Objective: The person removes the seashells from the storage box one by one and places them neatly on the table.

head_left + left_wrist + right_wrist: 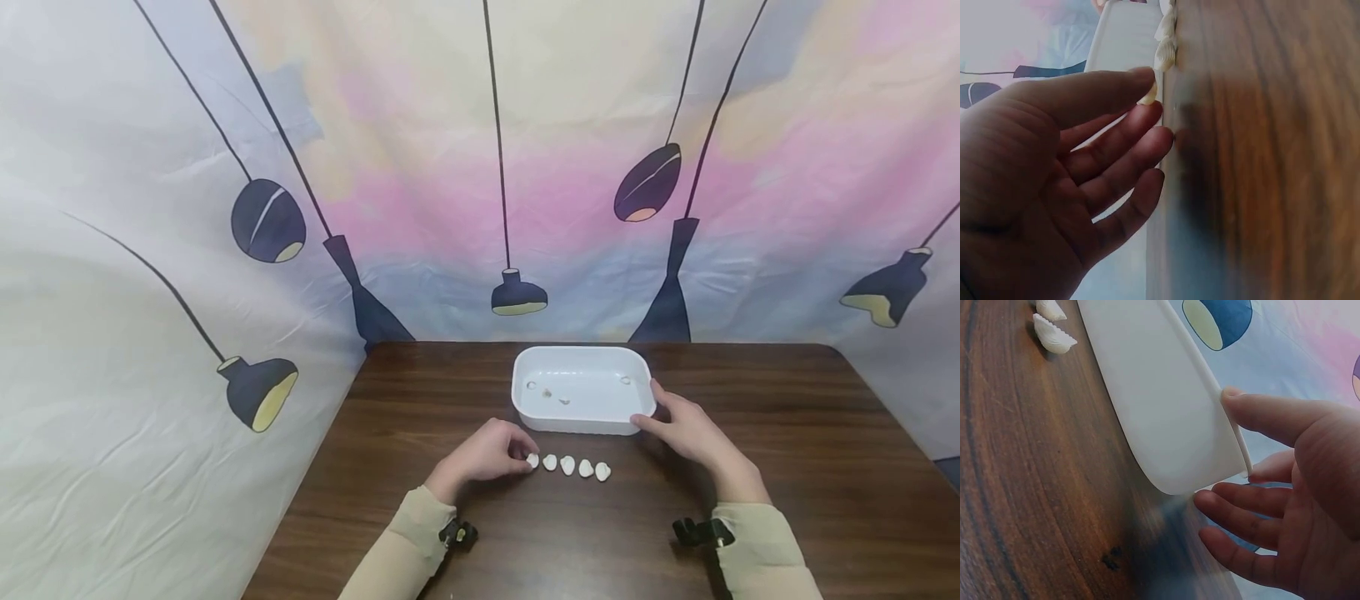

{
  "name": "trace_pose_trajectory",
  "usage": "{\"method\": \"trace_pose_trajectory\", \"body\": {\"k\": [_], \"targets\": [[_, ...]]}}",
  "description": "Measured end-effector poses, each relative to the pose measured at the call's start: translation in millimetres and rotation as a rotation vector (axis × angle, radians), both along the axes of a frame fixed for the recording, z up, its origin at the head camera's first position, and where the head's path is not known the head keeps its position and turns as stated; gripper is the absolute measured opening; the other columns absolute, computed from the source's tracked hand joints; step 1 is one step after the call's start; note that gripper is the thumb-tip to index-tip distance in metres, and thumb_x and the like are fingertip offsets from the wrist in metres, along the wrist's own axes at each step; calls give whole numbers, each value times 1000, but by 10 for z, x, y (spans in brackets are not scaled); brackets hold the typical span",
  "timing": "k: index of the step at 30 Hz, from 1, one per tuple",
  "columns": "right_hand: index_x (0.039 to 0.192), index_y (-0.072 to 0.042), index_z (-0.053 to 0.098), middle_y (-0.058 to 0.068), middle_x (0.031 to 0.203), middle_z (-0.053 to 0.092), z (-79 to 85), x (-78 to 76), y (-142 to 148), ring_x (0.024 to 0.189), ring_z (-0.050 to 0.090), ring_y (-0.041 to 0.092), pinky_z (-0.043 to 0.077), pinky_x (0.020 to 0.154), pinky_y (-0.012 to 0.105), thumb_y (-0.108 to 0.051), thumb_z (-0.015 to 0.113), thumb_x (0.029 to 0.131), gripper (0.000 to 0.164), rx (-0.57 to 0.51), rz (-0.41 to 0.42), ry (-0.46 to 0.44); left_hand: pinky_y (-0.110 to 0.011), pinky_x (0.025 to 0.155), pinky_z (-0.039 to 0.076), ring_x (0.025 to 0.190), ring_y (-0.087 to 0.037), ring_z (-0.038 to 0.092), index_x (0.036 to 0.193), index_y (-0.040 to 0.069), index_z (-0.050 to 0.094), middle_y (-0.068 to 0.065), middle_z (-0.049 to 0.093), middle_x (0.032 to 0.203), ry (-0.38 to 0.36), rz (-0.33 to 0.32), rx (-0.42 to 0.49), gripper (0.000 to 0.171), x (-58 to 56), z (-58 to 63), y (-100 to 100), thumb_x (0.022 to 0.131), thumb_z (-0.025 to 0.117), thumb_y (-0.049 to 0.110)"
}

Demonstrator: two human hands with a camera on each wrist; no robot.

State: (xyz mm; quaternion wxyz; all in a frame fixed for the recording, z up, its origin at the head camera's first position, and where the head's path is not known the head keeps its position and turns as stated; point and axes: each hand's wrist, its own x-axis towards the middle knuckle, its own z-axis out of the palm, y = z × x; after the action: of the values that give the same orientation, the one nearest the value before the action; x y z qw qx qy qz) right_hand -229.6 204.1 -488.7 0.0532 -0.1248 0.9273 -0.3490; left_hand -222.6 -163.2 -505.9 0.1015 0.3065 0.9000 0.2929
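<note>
My left hand [491, 452] pinches a small white seashell [1149, 95] between thumb and index finger, at the left end of a row. Several more ribbed seashells [567, 465] continue that row to the right on the tabletop, spaced slightly apart. Just behind them stands a white rectangular plastic basin [581, 425]. My right hand [686, 423] grips the basin's front right corner, thumb on the rim and fingers around the outer end. Inside the basin lie two small pale pieces [565, 402], too small to make out clearly.
The dark brown wooden table [795, 450] reaches back to a hanging cloth [450, 167] printed with lamps. Black camera mounts sit on both wrists, over light sleeves [765, 542].
</note>
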Motion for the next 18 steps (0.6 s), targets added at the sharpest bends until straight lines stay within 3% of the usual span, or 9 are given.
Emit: {"method": "trace_pose_trajectory", "body": {"k": [9,18], "targets": [[161,14,26,40,154,44,1,5,-3,138,51,53,42,110,68,-48,70,102,96,0,5,20,-19,67,52,72,1,60,104,10,83,13,68,80,-8,42,-12,15,7,-25,63,89,86,9],[162,13,24,41,157,40,9,7,12,142,45,56,40,110,69,-51,69,102,98,10,8,5,-21,67,52,72,-1,59,102,9,83,12,66,79,-34,86,-7,13,10,-7,78,89,86,6]]}}
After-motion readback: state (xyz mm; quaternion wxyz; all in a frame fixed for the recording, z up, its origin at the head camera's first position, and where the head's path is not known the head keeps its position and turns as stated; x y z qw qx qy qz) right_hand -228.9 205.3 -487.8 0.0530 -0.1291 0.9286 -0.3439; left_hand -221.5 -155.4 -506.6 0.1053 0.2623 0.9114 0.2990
